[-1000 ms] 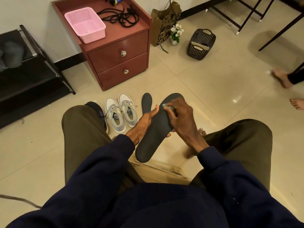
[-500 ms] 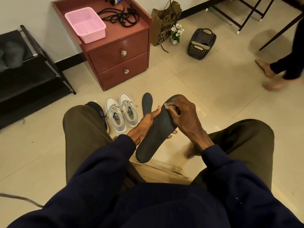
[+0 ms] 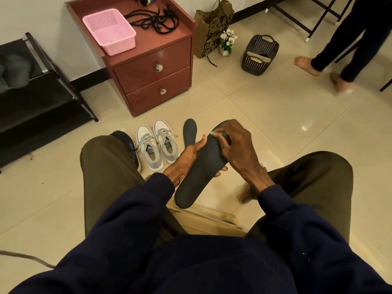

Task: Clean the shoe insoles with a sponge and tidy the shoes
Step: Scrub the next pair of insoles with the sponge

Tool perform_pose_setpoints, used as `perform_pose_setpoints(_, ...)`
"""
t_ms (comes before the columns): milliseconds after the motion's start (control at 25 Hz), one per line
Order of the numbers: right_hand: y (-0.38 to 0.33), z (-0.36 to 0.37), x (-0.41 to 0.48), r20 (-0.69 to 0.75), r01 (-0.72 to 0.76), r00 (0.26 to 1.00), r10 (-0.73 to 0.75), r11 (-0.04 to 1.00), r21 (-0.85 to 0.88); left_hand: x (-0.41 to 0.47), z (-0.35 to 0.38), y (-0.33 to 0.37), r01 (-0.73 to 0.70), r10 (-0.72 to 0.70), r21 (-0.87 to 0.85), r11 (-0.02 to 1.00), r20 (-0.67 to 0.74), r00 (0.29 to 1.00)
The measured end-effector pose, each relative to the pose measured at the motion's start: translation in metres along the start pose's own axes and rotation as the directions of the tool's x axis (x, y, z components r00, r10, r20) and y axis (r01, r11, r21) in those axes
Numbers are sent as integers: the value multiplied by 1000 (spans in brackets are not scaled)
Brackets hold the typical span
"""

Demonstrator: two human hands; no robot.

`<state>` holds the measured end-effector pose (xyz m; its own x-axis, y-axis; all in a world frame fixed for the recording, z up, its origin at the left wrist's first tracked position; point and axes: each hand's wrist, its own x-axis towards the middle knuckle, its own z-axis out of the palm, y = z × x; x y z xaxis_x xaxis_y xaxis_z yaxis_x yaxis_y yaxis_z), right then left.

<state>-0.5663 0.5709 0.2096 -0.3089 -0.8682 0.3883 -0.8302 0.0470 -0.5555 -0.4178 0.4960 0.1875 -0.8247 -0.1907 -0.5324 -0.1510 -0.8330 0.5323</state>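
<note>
I sit with a dark grey insole (image 3: pixel 199 172) held up between my knees. My left hand (image 3: pixel 186 158) grips it from underneath, thumb along its left edge and fingertips showing at its right edge. My right hand (image 3: pixel 233 145) pinches a small pale green sponge (image 3: pixel 214 133) and presses it against the insole's upper end. A second dark insole (image 3: pixel 189 132) lies on the floor just beyond. A pair of grey and white sneakers (image 3: pixel 156 143) stands to its left, and a dark shoe (image 3: pixel 127 143) shows partly behind my left knee.
A red-brown two-drawer cabinet (image 3: pixel 152 75) carries a pink basket (image 3: pixel 109 30) and black laces (image 3: pixel 154 20). A black shoe rack (image 3: pixel 38 98) stands at the left. A paper bag (image 3: pixel 210 30), small flowers (image 3: pixel 227 39) and a dark basket (image 3: pixel 259 55) sit beyond. Another person's legs (image 3: pixel 339 49) are at upper right.
My right hand with the sponge has slid up toward the insole's far end. The other person has walked leftward across the upper right.
</note>
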Motion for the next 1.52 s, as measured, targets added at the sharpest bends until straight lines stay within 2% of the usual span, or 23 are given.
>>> perform_pose_setpoints(80, 19, -9, 5, -107, -165, 982, 158, 985, -53, 2, -2, -2, 33, -34, 34, 999, 31, 999)
perform_pose_setpoints(160, 35, -19, 3, -166, -336, 931, 326, 941, -38, 3, -2, -4, 51, -54, 57, 997, 49, 997)
perform_pose_setpoints(240, 27, -15, -1, -146, -303, 943, 300, 953, 4, 4, -2, -3, 29, -31, 47, 998, 42, 999)
perform_pose_setpoints(360, -3, -2, -7, 20, -87, 996, 85, 993, 81, 4, -3, 0, -17, 16, -29, 999, -6, 1000)
perform_pose_setpoints(440, -2, 1, -7, 61, -5, 998, 3, 999, 39, 4, -5, 0, -15, 14, -69, 998, -14, 1000)
perform_pose_setpoints(480, 6, 0, -4, 19, -28, 999, 28, 1000, 0, 4, -6, 1, -11, 9, -61, 998, -17, 1000)
perform_pose_setpoints(560, 28, -10, 0, -99, -195, 977, 190, 980, -39, 3, -5, 0, 1, -1, -16, 1000, 3, 1000)
perform_pose_setpoints(640, 37, -15, -4, -137, -298, 946, 294, 954, -9, 1, -3, 0, 6, -6, 3, 1000, 22, 1000)
perform_pose_setpoints(760, 8, -7, -11, -31, -165, 985, 168, 984, 70, 3, -4, 1, -26, 24, -26, 999, -55, 998)
perform_pose_setpoints(840, -7, 2, -15, 76, -6, 997, 3, 999, 36, 6, -6, 2, -52, 45, -95, 994, -69, 997)
perform_pose_setpoints(880, -6, 5, -15, 86, 41, 995, -41, 999, 2, 7, -8, 2, -57, 50, -117, 992, -59, 997)
perform_pose_setpoints(920, 0, 4, -12, 51, 30, 998, -29, 999, -21, 8, -10, 2, -57, 52, -116, 992, -48, 997)
perform_pose_setpoints(1040, 27, -9, -5, -115, -192, 976, 187, 981, -33, 9, -11, 0, -36, 34, -67, 997, -42, 999)
perform_pose_setpoints(1120, 25, -7, -10, -122, -226, 967, 222, 974, -19, 9, -11, 0, -23, 19, -61, 998, -64, 998)
perform_pose_setpoints(1200, 5, 2, -16, 1, -115, 993, 115, 993, 16, 11, -12, 0, -65, 53, -107, 992, -109, 993)
perform_pose_setpoints(1280, -10, 11, -22, 137, 40, 990, -37, 999, -17, 13, -14, 1, -138, 121, -133, 981, -129, 984)
perform_pose_setpoints(1320, -10, 12, -20, 147, 85, 986, -76, 995, -52, 12, -14, 2, -151, 131, -144, 978, -138, 982)
perform_pose_setpoints(1400, 4, 7, -10, 38, 10, 999, -7, 996, -88, 10, -12, 3, -113, 98, -133, 985, -120, 988)
perform_pose_setpoints(1520, 30, -8, -6, -108, -239, 967, 230, 968, -79, 8, -11, 1, -49, 45, -59, 997, -71, 996)
